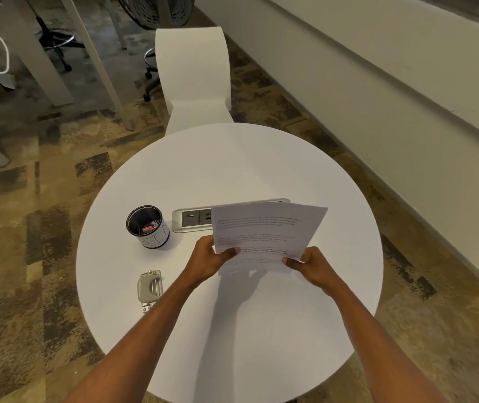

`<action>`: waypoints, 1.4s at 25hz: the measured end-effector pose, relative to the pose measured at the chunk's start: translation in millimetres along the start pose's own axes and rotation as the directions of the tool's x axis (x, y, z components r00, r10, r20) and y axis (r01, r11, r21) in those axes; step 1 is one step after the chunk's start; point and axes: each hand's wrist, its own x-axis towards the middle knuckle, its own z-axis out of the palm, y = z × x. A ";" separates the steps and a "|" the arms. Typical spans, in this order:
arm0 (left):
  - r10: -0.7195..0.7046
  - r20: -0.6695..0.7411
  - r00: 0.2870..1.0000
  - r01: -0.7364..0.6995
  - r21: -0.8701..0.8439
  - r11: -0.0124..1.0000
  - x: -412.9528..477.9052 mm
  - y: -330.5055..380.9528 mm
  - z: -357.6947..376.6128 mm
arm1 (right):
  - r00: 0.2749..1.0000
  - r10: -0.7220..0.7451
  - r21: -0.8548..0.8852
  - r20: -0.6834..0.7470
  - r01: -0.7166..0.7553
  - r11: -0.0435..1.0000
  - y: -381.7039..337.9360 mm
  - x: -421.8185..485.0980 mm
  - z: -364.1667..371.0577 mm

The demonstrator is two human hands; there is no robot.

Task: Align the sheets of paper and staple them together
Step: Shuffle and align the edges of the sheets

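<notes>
White printed sheets [264, 231], thin and fanned out of line, were held tilted above the smooth round table [232, 330], the left hand [209, 257] and right hand [309, 264] each pinching a lower corner, while a grey metal stapler [150, 290] lay beside a mesh cup [148, 226].

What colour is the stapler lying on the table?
The stapler is grey with silver metal parts, seen in the head view, left of the left hand.
</notes>
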 end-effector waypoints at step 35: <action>0.007 0.078 0.997 -0.001 -0.077 0.997 -19.3 -12.8 -53.7 | 0.998 -0.024 -0.002 0.052 0.024 1.000 -25.2 -35.3 -43.2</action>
